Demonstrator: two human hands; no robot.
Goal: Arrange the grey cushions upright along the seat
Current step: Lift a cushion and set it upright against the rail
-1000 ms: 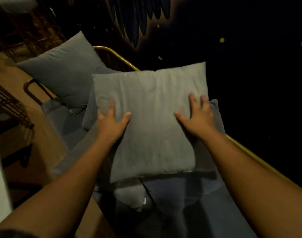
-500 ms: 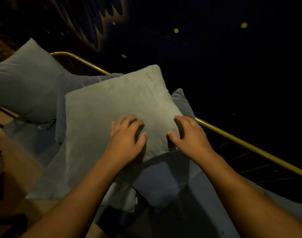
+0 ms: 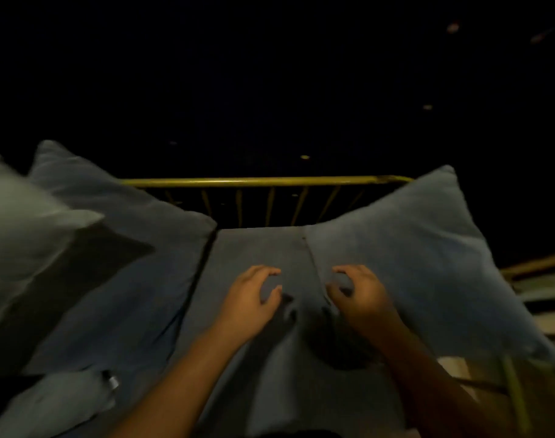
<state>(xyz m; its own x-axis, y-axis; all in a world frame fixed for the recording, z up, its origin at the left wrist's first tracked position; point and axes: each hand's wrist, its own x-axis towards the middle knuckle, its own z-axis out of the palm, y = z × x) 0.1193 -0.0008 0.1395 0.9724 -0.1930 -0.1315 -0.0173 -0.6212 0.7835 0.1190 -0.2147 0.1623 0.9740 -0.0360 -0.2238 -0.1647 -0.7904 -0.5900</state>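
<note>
Both my hands hover over the blue-grey seat pad (image 3: pixel 257 251) in the middle of the view. My left hand (image 3: pixel 250 300) is empty, its fingers curled and apart. My right hand (image 3: pixel 358 295) is also empty with curled fingers, close to the lower left edge of a grey cushion (image 3: pixel 412 257) that leans against the rail on the right. On the left, a second grey cushion (image 3: pixel 121 260) leans back, and a lighter, blurred grey cushion (image 3: pixel 20 222) lies over its left side. Another pale cushion (image 3: pixel 58 403) lies low at the bottom left.
A brass-coloured rail (image 3: pixel 263 182) with thin vertical bars runs along the back of the seat. Beyond it the wall is dark. Slatted furniture (image 3: pixel 541 298) shows at the right edge. The scene is dim.
My hands have let go of the grey cushion they pressed on and moved right over the bare seat pad. The view swung right, bringing the right-hand cushion into sight.
</note>
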